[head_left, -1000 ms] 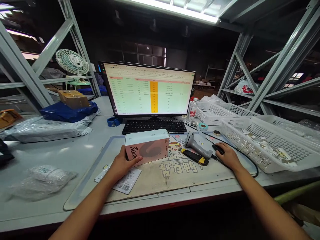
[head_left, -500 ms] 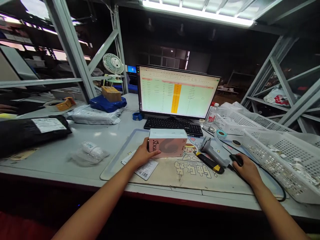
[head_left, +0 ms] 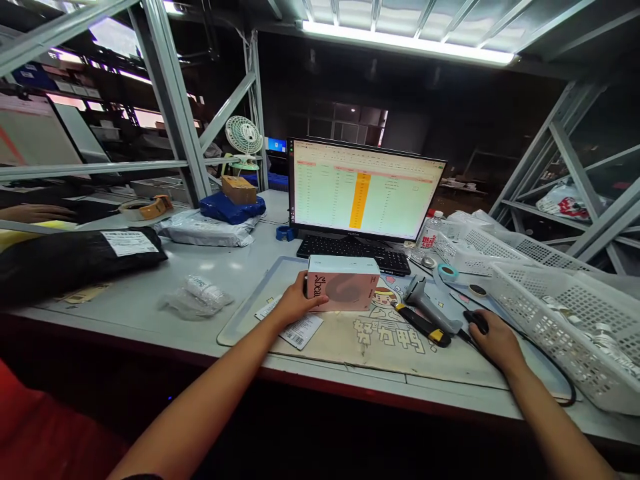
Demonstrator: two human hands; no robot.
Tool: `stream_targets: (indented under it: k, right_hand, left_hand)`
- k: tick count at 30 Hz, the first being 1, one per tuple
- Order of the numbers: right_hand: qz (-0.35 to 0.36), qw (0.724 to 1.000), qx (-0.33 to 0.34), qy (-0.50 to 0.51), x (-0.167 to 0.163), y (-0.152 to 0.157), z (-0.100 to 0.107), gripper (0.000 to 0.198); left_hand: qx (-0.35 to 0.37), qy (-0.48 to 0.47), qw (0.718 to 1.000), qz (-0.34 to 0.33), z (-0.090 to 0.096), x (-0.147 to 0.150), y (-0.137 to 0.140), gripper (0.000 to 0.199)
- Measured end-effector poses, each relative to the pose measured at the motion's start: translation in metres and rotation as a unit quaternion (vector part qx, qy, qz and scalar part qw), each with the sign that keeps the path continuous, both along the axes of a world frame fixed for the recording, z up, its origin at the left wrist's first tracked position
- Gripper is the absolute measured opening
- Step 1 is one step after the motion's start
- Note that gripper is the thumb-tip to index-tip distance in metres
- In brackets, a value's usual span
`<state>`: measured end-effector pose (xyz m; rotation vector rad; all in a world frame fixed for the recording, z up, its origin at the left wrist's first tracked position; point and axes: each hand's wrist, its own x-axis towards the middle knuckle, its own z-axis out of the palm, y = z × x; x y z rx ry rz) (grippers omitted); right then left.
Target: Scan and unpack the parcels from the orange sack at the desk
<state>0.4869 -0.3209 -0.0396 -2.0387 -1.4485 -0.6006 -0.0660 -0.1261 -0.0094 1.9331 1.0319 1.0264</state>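
My left hand (head_left: pixel 293 303) grips the left end of a pink and white box (head_left: pixel 345 287), thumb across its front and fingers behind. The box stands on a printed desk mat (head_left: pixel 330 343). Under my left wrist lies a flat white packet (head_left: pixel 301 332) with a barcode. My right hand (head_left: pixel 495 340) is wrapped over a black computer mouse (head_left: pixel 477 321) at the mat's right. Between the hands are a barcode scanner (head_left: pixel 433 310) and a yellow and black utility knife (head_left: pixel 425 325). The monitor (head_left: pixel 367 190) shows a spreadsheet with an orange column, and a keyboard (head_left: pixel 357 252) sits below it.
White plastic baskets (head_left: pixel 560 333) with small items line the right side. At left lie a black parcel (head_left: pixel 80 257), a clear bubble-wrapped item (head_left: pixel 200 293) and a blue parcel (head_left: pixel 233 207) under a small carton (head_left: pixel 239 190). Another person's hand (head_left: pixel 35 213) shows at the far left.
The head view has shifted slightly, so the scene sits a little further right. The spreadsheet content looks slightly different. Both hands keep their holds on the box and the mouse.
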Motion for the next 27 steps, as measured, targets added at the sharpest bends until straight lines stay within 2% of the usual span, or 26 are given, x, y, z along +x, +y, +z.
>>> stream_targets:
  k: [7,10,13,16,17,19,21,22,24,27]
  right_hand:
    - [0.005,1.000,0.005,0.003,0.005,0.004,-0.005,0.051]
    - [0.003,1.000,0.017,0.012,0.014,0.005,-0.007,0.062]
    - [0.025,0.997,0.074,-0.003,0.002,0.000,0.013,0.071]
    - [0.100,0.985,0.134,-0.046,-0.054,-0.006,0.056,0.071]
    - [0.148,0.980,0.123,-0.060,-0.082,-0.007,0.070,0.072]
    - [0.260,0.960,0.052,-0.090,-0.147,-0.006,0.094,0.085]
    - [0.342,0.931,-0.035,-0.119,-0.209,-0.002,0.107,0.106]
    - [0.346,0.930,-0.058,-0.114,-0.235,0.001,0.109,0.111]
    - [0.302,0.947,-0.064,-0.088,-0.271,0.006,0.112,0.106]
    - [0.270,0.952,-0.104,-0.102,-0.282,0.009,0.120,0.086]
  left_hand:
    - [0.053,0.012,0.998,0.028,0.002,0.000,-0.005,0.087]
    - [0.121,0.013,0.992,0.024,0.001,0.002,-0.010,0.088]
    - [0.208,0.023,0.978,0.025,0.000,0.005,-0.012,0.086]
    - [0.280,0.030,0.959,0.002,0.000,0.009,-0.013,0.073]
    - [0.294,0.028,0.955,-0.010,0.000,0.010,-0.013,0.069]
    - [0.307,0.019,0.951,-0.031,0.000,0.009,-0.014,0.063]
    - [0.308,0.008,0.950,-0.040,0.001,0.006,-0.019,0.060]
    - [0.308,0.004,0.951,-0.040,0.001,0.004,-0.023,0.059]
    - [0.303,-0.001,0.953,-0.028,0.002,0.001,-0.031,0.058]
    - [0.279,0.028,0.960,-0.018,0.002,-0.003,-0.030,0.069]
